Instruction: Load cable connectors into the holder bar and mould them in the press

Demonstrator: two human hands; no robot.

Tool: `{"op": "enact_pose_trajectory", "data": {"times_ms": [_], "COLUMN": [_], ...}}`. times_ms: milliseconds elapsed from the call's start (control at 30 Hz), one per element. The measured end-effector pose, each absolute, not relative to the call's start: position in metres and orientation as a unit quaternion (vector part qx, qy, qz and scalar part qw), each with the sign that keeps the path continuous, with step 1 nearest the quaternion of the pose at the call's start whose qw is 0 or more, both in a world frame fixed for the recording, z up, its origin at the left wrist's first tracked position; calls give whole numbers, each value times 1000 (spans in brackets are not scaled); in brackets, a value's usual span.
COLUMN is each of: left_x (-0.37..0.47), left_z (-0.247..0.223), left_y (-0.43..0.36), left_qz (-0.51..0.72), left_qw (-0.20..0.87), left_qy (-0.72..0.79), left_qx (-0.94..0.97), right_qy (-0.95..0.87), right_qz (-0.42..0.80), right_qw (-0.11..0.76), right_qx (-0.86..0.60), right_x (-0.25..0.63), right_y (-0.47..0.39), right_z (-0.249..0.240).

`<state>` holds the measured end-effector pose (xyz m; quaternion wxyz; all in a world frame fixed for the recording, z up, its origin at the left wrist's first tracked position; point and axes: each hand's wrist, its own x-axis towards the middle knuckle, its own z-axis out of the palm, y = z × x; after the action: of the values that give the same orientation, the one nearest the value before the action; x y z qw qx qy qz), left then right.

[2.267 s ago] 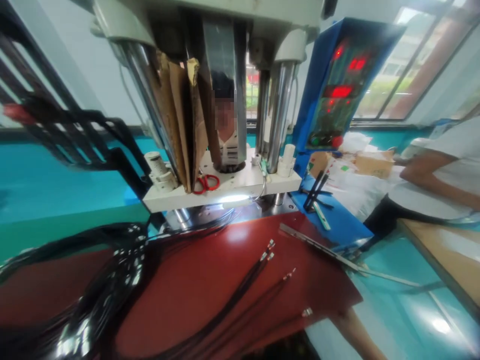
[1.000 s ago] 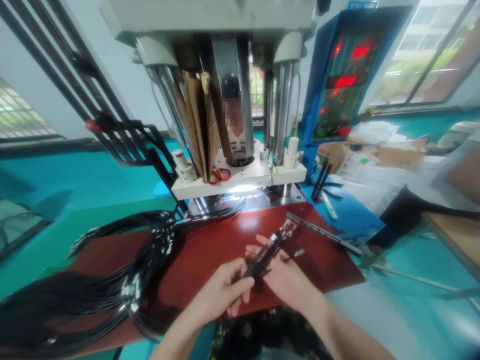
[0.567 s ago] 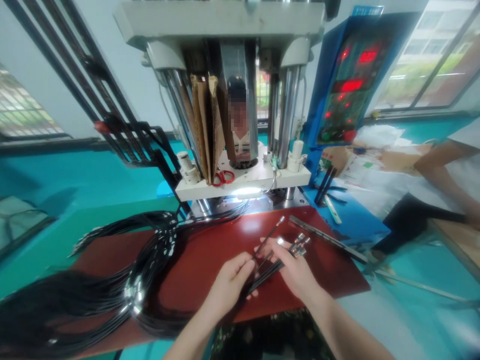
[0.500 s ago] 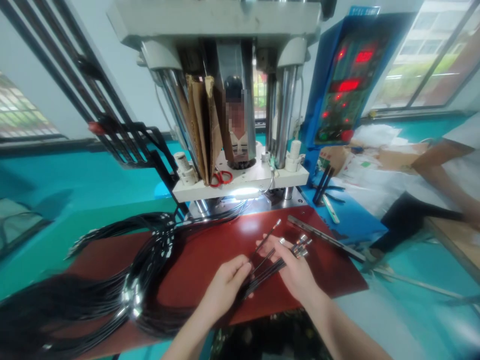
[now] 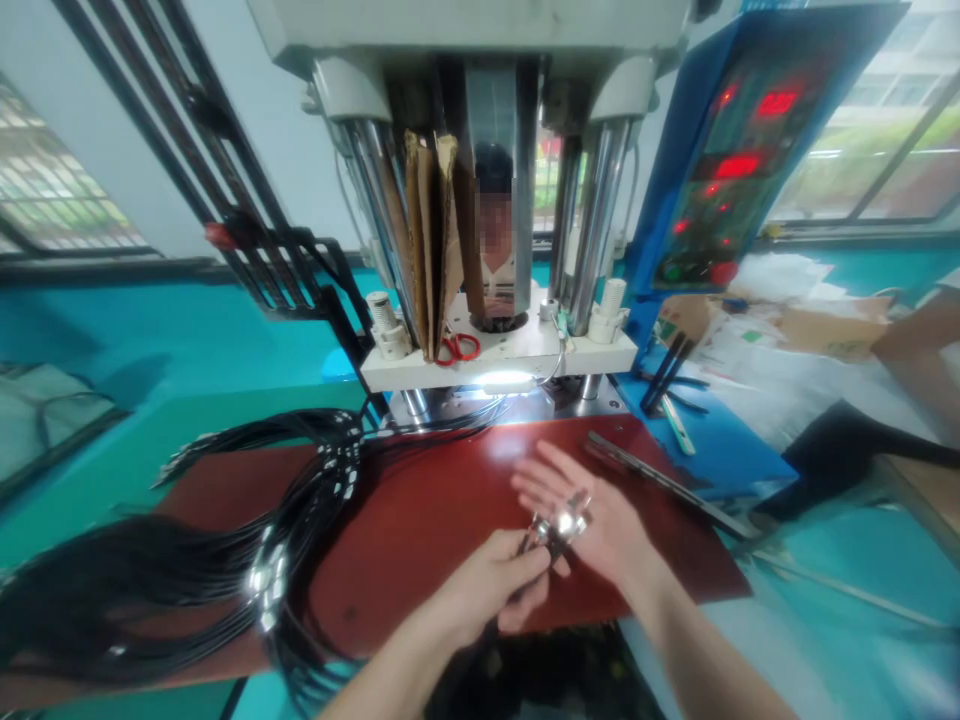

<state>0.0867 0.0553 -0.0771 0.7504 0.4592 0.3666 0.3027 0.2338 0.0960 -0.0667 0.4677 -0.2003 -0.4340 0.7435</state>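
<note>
My left hand is closed round a bunch of black cables, whose shiny metal end fittings stick out past the thumb. Facing them, my right hand is open, palm up, with its fingers stretched to the left. The metal ends lie against or just over the right palm; contact is hard to tell. Both hands are above the reddish-brown board. The rest of the held cables is hidden under the left hand.
Coiled black cables lie on the board's left. Behind stands a press with red-handled scissors and cardboard. A metal bar lies at right, near a blue control box. Another person's arm is at far right.
My right hand has let go of the cables and opened flat. The left hand has moved right and now holds the bunch together near its metal ends. The view has shifted slightly.
</note>
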Motion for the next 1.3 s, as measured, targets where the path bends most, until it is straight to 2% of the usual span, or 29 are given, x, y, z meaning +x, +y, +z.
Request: {"op": "enact_pose_trajectory", "data": {"times_ms": [67,100,233,300,400,567,667,767,900,933,1000,1100,1133,1200,1300], "left_x": [90,90,94,97,102,109,114,117,108,104,95,87,86,86,87], "left_z": [-83,-85,-86,-84,-81,-88,-92,-90,-84,-83,-84,-90,-93,-97,-99], "left_y": [57,58,66,70,73,74,74,74,76,76,76,74,73,71,68], "left_qz": [289,285,301,313,308,306,319,315,355,377,414,439,440,436,417], "left_qw": [744,738,729,731,733,715,709,725,737,731,711,686,679,662,641], "left_qy": [385,392,403,406,408,415,421,413,392,397,413,427,429,436,447], "left_qx": [463,469,463,451,449,472,467,452,420,408,391,394,402,426,465], "right_qy": [-480,-531,-708,-722,-717,-722,-708,-741,-755,-769,-811,-771,-750,-730,-735], "right_qz": [693,658,549,541,524,494,515,439,428,389,188,-38,-69,-92,-34], "right_qw": [489,470,272,229,241,328,307,302,296,281,205,-49,-100,-145,-101], "right_qx": [-223,-255,-351,-365,-390,-357,-373,-409,-398,-424,-515,-634,-650,-662,-670], "right_x": [246,250,250,243,235,234,231,230,266,284,324,377,388,396,385], "right_y": [109,113,116,112,106,101,96,96,108,111,113,106,101,91,83], "right_z": [-53,-46,-24,-25,-37,-50,-49,-46,-45,-47,-55,-73,-78,-85,-86]}}
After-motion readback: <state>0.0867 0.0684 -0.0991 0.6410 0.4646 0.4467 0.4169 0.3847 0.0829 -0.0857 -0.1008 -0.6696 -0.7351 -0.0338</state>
